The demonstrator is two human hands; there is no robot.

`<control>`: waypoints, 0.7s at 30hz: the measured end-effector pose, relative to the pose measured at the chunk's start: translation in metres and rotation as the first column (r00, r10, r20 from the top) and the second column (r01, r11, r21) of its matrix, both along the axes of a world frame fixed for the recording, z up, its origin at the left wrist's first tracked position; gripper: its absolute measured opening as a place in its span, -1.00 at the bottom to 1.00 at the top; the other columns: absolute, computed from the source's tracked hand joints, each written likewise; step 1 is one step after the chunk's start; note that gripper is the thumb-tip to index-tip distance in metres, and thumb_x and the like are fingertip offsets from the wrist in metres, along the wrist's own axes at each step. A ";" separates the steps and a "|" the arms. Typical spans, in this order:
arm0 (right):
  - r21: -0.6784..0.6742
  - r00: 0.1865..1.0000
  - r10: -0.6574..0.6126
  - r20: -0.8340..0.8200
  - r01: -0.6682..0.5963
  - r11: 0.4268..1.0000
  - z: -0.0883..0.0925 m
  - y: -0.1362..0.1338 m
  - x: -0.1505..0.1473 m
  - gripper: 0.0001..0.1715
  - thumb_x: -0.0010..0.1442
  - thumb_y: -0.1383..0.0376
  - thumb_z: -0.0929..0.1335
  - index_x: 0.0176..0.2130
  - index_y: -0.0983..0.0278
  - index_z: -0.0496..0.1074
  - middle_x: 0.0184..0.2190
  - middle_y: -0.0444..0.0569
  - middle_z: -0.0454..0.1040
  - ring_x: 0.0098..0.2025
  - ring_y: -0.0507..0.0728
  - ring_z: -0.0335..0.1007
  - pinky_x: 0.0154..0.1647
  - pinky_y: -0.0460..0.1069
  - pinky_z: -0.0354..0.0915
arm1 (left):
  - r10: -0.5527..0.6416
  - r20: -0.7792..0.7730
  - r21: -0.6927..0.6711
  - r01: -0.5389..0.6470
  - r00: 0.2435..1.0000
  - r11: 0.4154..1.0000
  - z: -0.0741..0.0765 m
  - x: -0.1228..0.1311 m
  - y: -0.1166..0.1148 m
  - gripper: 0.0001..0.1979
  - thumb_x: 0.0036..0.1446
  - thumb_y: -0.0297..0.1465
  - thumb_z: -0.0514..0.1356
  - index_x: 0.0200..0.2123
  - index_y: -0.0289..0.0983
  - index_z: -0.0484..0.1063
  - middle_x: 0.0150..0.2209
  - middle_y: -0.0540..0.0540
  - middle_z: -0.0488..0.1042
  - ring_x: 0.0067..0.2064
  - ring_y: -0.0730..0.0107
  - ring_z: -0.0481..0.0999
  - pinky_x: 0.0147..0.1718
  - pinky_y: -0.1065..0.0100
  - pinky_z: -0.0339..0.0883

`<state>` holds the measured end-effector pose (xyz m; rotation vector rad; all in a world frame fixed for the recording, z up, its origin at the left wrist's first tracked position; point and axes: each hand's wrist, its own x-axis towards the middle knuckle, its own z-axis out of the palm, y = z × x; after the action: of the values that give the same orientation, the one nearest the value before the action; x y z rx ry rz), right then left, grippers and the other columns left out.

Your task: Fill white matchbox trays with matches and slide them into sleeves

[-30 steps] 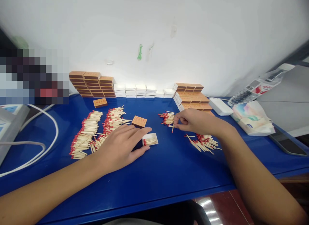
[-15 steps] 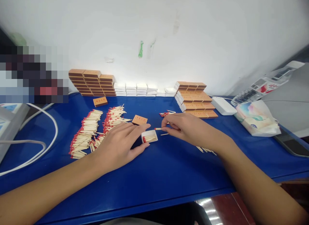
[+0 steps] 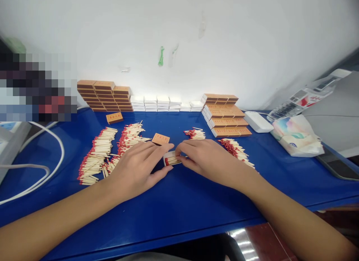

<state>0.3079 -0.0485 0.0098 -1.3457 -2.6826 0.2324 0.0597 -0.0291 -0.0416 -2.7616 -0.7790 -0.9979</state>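
A small white matchbox tray (image 3: 166, 155) with red-tipped matches (image 3: 170, 161) in it lies in front of me on the blue table. My left hand (image 3: 143, 165) straddles the tray's left end, index finger along its far side and thumb along its near side. Over the right end of the tray, my right hand (image 3: 202, 158) has thumb and forefinger pinched on a match, which is mostly hidden by the fingers. An orange matchbox sleeve (image 3: 161, 138) sits just behind the tray, beside my left fingertips.
Loose match piles (image 3: 97, 156) spread at left, with a small heap (image 3: 195, 134) and another pile (image 3: 235, 150) at right. Along the wall stand brown matchboxes (image 3: 103, 96), white trays (image 3: 151, 104) and more boxes (image 3: 227, 120). A tissue pack (image 3: 297, 135) and white cables (image 3: 60, 152) flank them.
My right hand has moved left and down from beside the tray to over its right end, bringing the match with it. My left hand stays around the tray.
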 end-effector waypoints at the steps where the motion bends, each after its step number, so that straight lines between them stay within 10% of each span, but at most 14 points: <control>1: -0.005 1.000 0.003 -0.016 -0.004 1.000 0.001 0.001 0.002 -0.80 0.52 0.32 0.30 -0.15 0.26 0.51 -0.20 0.05 0.65 -0.24 0.17 0.52 -0.25 0.02 0.19 | 0.000 -0.003 0.001 0.000 1.000 1.000 0.000 0.000 0.000 -0.59 0.41 -0.33 0.34 0.24 -0.27 0.39 -0.04 -0.17 0.70 -0.03 0.05 0.72 -0.04 0.09 0.60; 11: -0.227 0.990 -0.138 -0.024 0.129 0.965 0.011 0.025 0.055 -0.69 0.37 0.00 0.44 -0.09 0.17 0.61 -0.37 -0.09 0.52 -0.37 0.13 0.38 -0.35 0.01 0.15 | 0.028 -0.006 -0.027 -0.028 1.000 0.999 -0.001 -0.001 0.001 -0.63 0.42 -0.30 0.33 0.22 -0.21 0.42 0.04 -0.17 0.71 0.02 0.05 0.73 0.05 0.06 0.60; 21: -0.283 0.983 -0.096 -0.157 0.048 0.958 0.005 0.028 0.047 -0.76 0.46 0.15 0.35 -0.21 0.21 0.52 -0.25 -0.03 0.58 -0.29 0.13 0.41 -0.25 0.01 0.25 | 0.018 -0.007 -0.026 -0.018 1.000 1.000 0.001 -0.001 -0.001 -0.61 0.41 -0.31 0.34 0.22 -0.24 0.41 0.00 -0.16 0.71 -0.02 0.05 0.73 0.01 0.07 0.59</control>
<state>0.3552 -0.0206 0.0153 -1.4205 -2.5234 0.7070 0.0588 -0.0298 -0.0404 -2.7730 -0.8196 -0.9818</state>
